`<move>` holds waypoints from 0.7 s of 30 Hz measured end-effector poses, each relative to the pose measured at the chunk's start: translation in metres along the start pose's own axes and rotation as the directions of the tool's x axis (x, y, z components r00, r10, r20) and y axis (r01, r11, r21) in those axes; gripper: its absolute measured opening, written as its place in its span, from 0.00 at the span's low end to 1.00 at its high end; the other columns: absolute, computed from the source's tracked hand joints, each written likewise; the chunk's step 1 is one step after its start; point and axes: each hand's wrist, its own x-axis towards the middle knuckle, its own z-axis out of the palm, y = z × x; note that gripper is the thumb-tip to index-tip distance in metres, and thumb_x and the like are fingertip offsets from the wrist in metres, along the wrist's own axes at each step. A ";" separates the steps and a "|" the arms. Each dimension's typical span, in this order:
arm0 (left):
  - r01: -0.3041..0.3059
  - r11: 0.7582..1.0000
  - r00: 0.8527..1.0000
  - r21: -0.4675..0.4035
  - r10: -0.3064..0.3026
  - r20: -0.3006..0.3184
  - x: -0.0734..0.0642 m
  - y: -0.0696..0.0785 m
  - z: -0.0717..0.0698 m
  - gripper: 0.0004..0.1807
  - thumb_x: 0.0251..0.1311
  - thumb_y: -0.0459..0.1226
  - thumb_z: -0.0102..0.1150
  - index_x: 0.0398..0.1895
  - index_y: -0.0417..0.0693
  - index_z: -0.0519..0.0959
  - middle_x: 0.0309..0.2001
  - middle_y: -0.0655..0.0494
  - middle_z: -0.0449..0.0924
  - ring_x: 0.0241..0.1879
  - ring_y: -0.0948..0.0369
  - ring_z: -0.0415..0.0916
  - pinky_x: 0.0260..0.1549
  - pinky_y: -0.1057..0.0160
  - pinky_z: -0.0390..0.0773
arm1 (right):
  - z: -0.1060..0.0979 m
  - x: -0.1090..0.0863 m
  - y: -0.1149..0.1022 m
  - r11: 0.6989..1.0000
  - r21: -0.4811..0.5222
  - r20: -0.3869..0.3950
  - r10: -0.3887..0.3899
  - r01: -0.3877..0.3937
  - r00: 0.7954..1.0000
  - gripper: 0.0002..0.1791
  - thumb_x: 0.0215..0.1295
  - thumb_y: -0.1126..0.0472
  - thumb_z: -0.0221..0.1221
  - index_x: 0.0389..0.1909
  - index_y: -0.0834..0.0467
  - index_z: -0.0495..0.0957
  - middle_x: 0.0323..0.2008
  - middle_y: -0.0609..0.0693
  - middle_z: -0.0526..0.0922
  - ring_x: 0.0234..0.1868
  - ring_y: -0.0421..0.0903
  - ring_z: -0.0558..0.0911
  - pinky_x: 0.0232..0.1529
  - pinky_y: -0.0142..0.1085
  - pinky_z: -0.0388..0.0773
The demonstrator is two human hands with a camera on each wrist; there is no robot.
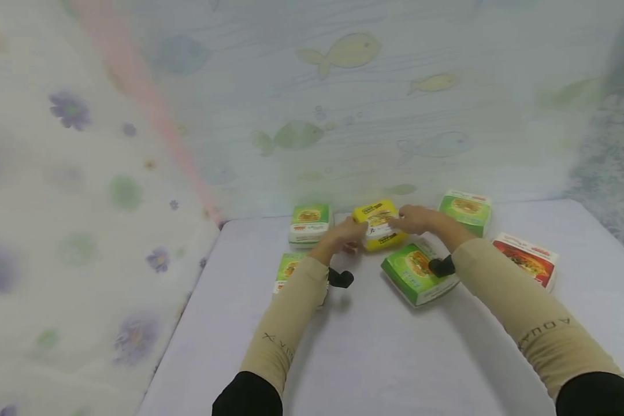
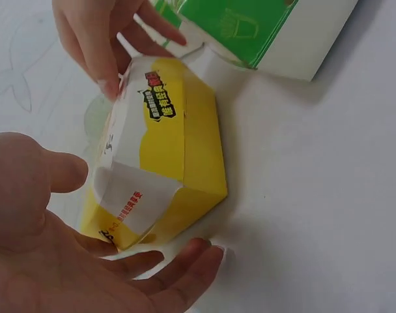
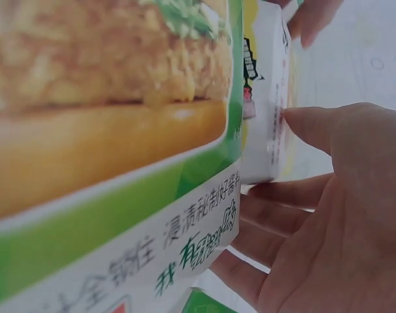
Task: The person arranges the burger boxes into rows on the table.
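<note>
A yellow-and-white burger box (image 1: 378,225) sits near the table's back edge between the two hands. My left hand (image 1: 349,232) is at its left end; in the left wrist view its thumb stands apart from the box and its loosely bent fingers (image 2: 185,274) lie beside the lower edge. At the opposite end, my right hand (image 1: 418,221) holds the box, its thumb (image 3: 309,124) at the upper edge and its fingers at the lower side. A green burger box (image 1: 416,274) lies just in front of the right hand, filling much of the right wrist view.
Two green-and-white boxes stand at the left: one at the back (image 1: 310,225), one nearer (image 1: 286,268), partly behind the left sleeve. Another green box (image 1: 465,211) and a red-and-white box (image 1: 527,260) are at the right. A fish-patterned curtain (image 1: 353,115) hangs behind the table.
</note>
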 end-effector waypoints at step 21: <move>-0.065 0.995 0.997 -0.077 0.068 0.032 0.012 -0.006 0.001 0.29 0.79 0.47 0.45 0.69 0.33 0.63 0.48 0.47 0.74 0.46 0.53 0.74 0.58 0.51 0.76 | 0.004 0.001 0.005 0.979 0.202 0.012 0.020 -0.022 1.000 0.31 0.81 0.50 0.47 0.60 0.78 0.68 0.56 0.73 0.77 0.55 0.64 0.81 0.54 0.49 0.82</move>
